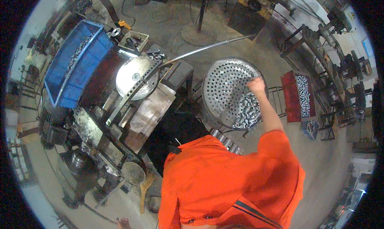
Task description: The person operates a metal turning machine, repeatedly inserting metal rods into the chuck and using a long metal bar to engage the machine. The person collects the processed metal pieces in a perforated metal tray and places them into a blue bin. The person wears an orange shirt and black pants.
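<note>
My right hand [255, 85] is over the right side of a round metal plate [218, 87] full of holes, its fingers closed. Whatever they hold, if anything, is hidden. Many small shiny metal parts [248, 111] lie heaped on the near right part of that plate, just below my right hand. Only the fingers of my left hand [123, 223] show, at the bottom edge left of my orange sleeve. They look apart, with nothing visible in them.
To the left stands a machine with a bright metal disc [135, 77] and a long lever [208, 48]. Beyond it is a blue bin [72, 77] of metal parts. A red bin [291, 97] of similar parts stands right of the plate. Metal cylinders [226, 141] line up beside my body.
</note>
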The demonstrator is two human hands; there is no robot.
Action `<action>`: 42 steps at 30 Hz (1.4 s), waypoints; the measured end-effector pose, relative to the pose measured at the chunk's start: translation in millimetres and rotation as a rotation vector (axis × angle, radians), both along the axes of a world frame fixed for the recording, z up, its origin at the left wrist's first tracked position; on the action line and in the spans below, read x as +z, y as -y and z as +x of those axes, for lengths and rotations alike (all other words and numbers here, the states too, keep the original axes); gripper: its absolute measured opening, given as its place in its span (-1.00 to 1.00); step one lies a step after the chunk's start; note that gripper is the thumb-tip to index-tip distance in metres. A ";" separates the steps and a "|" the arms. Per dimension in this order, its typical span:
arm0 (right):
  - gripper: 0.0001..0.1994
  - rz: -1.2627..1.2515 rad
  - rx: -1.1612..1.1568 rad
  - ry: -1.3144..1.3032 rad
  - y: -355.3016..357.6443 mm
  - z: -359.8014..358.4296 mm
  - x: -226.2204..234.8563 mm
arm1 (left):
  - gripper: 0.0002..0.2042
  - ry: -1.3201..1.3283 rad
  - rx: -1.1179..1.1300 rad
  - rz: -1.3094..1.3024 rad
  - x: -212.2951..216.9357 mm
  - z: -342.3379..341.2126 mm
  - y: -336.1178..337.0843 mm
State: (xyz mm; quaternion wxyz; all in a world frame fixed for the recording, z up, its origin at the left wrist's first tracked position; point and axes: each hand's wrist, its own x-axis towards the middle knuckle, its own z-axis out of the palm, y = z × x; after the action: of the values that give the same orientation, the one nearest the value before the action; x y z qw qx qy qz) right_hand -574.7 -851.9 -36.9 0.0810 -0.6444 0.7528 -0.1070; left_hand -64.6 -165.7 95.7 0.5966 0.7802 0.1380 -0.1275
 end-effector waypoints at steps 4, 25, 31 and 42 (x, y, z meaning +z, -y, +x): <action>-0.69 0.006 0.044 -0.184 38.0 -9.1 -8.9 | -0.59 -0.034 0.015 -0.032 -51.1 34.6 -68.1; -0.75 -0.156 0.468 -0.488 131.1 -36.1 -107.1 | -0.69 0.133 0.094 -0.022 -77.3 38.8 -62.3; -0.59 0.227 0.303 -0.258 2.7 87.7 -21.6 | -0.74 0.242 0.132 0.028 -60.8 30.5 -95.5; -0.79 0.064 0.824 0.102 34.0 121.8 26.3 | -0.68 0.109 0.101 -0.083 -38.1 19.9 -69.8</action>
State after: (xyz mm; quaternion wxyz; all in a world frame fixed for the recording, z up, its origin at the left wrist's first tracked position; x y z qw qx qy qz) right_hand -452.9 -885.9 -10.6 0.1740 -0.8828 0.4301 -0.0739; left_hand -44.7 -95.9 57.6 0.6409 0.7526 0.1389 -0.0601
